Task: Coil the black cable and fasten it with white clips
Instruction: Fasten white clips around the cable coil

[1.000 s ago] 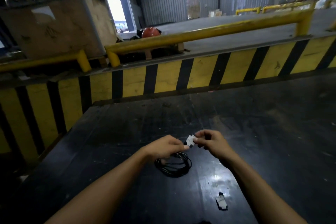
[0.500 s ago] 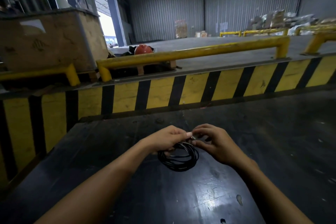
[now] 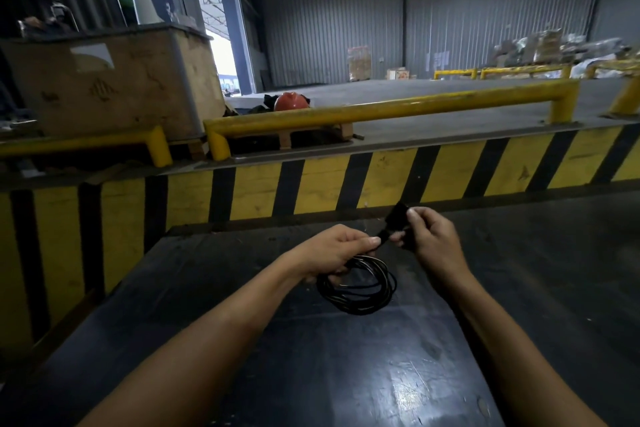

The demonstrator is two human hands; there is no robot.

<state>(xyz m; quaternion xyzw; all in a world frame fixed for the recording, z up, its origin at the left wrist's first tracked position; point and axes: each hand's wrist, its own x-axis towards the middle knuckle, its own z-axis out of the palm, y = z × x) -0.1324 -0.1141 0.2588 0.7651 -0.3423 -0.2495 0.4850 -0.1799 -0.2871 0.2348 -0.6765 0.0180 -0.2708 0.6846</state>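
Observation:
The black cable [image 3: 356, 288] hangs as a coil of several loops just above the dark table [image 3: 311, 374]. My left hand [image 3: 337, 250] is closed around the top of the coil. My right hand [image 3: 433, 239] pinches a black plug-like end of the cable [image 3: 394, 222] between thumb and fingers, a little above and right of the coil. The two hands almost touch. No white clip shows in the head view at this moment.
A yellow-and-black striped barrier [image 3: 346, 180] runs along the far edge of the table. Behind it stand a yellow guard rail [image 3: 381, 111], a large wooden crate [image 3: 110, 80] at the left and a red hard hat [image 3: 291, 101].
The view has tilted up, so the white clip on the table near me has left the frame. The white clip seen between my fingers earlier no longer shows. My right hand has risen with the black end.

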